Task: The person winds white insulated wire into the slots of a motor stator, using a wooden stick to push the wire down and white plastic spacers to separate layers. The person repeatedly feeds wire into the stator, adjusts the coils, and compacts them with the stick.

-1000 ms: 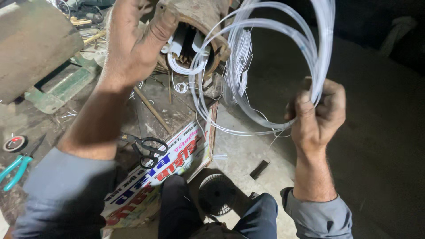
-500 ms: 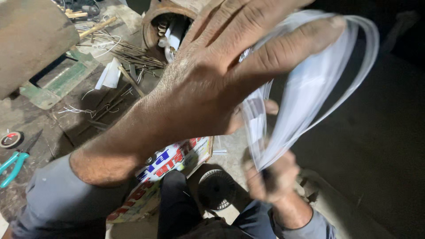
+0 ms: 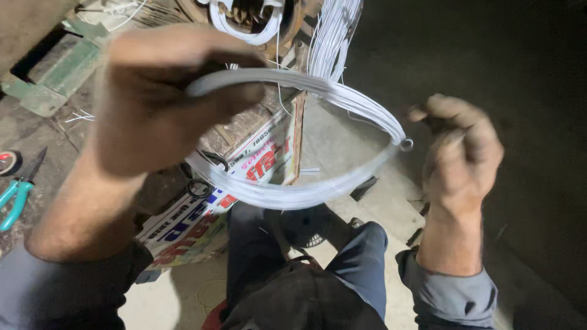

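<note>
The left hand [image 3: 153, 104] is closed around one end of a coil of white wire [image 3: 293, 195], its fingers curled over the bundled strands where they arch across the top of the loop. The right hand [image 3: 461, 156] is closed as well, pinching the far end of the same coil between thumb and fingers, just beside a small curled wire tip that sticks out there; exactly how many strands it grips is hard to tell through the blur. The coil hangs between the two hands in a flattened oval above the person's knees, held clear of the ground. More white wire [image 3: 333, 36] runs up behind it toward a round rusty motor housing [image 3: 263, 24], whose slots carry similar white loops. A printed cardboard sheet [image 3: 202, 220] lies under the housing, black-handled scissors [image 3: 199, 177] rest on it, and teal-handled pliers [image 3: 15, 195] lie on the floor at the left edge. Handling such a bundle well seems to call for even tension from both ends, so that the turns stay flat and parallel rather than crossing, and for a firm but not crushing grip, since thin wire likely kinks easily and a slack strand could snag on the housing's edge.
</note>
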A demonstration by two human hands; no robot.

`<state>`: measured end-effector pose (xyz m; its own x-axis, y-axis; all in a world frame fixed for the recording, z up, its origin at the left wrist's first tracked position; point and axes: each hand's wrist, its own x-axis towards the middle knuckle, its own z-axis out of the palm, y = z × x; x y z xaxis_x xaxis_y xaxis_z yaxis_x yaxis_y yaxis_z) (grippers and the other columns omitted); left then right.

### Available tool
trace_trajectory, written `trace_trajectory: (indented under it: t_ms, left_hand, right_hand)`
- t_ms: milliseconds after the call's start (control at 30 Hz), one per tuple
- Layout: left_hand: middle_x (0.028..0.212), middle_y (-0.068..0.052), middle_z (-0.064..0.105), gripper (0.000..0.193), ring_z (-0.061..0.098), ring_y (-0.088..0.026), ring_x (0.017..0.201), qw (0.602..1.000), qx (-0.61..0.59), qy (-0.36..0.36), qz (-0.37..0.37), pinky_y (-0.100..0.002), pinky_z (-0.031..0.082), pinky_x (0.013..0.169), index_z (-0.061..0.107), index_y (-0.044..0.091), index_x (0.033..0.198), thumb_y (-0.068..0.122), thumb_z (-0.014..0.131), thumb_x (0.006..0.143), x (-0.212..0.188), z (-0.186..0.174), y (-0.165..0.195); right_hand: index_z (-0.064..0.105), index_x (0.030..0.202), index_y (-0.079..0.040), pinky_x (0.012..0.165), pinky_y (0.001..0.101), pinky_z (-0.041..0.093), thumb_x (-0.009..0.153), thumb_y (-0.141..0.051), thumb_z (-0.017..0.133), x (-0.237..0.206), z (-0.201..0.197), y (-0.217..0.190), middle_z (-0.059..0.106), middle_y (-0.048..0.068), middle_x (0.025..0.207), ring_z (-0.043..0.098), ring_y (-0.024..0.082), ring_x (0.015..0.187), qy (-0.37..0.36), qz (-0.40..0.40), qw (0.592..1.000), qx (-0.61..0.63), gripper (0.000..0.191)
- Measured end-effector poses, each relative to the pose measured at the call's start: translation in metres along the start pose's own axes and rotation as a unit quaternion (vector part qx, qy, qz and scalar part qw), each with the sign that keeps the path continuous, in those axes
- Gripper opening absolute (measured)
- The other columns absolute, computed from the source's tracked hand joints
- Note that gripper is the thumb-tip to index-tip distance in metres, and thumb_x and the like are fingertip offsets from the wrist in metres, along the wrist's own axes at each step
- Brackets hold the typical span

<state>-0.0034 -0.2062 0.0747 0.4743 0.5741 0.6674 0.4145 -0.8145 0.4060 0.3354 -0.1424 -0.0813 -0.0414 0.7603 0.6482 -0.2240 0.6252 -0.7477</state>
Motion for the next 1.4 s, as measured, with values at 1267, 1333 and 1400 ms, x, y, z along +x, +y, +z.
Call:
trace_trajectory:
  t_ms: [1267,1333,1400]
  left_hand:
    - [0.142,-0.020,0.060,0.064,0.065,-0.036,0.128,0.954,0.234,0.111,-0.151,-0.044,0.057,0.106,0.061,-0.001,0.136,0.042,0.081,0.093,-0.056,0.040,-0.022]
    - [0.146,-0.023,0.055,0.088,0.064,-0.037,0.129,0.994,-0.002,0.045,-0.098,-0.048,0.055,0.106,0.047,-0.002,0.147,0.048,0.078,0.083,-0.067,0.044,0.022]
    - [0.141,-0.026,0.054,0.091,0.056,-0.045,0.133,0.997,0.044,-0.058,0.021,-0.059,0.048,0.112,0.045,0.003,0.149,0.055,0.076,0.080,-0.065,0.061,0.045]
  right_hand:
    - [0.071,0.084,-0.008,0.051,0.0364,0.047,0.077,-0.020,0.082,-0.022,0.049,-0.042,0.059,0.002,0.067,0.059,0.018,0.058,-0.187,-0.220,0.843,-0.453,0.019]
    - [0.069,0.089,-0.005,0.058,0.0372,0.052,0.076,-0.014,0.081,-0.020,0.051,-0.050,0.067,0.008,0.078,0.067,0.027,0.068,-0.198,-0.136,0.858,-0.453,0.020]
    - [0.068,0.089,-0.007,0.063,0.0392,0.055,0.067,-0.011,0.078,-0.017,0.057,-0.049,0.068,0.010,0.081,0.069,0.031,0.073,-0.229,-0.144,0.857,-0.438,0.024]
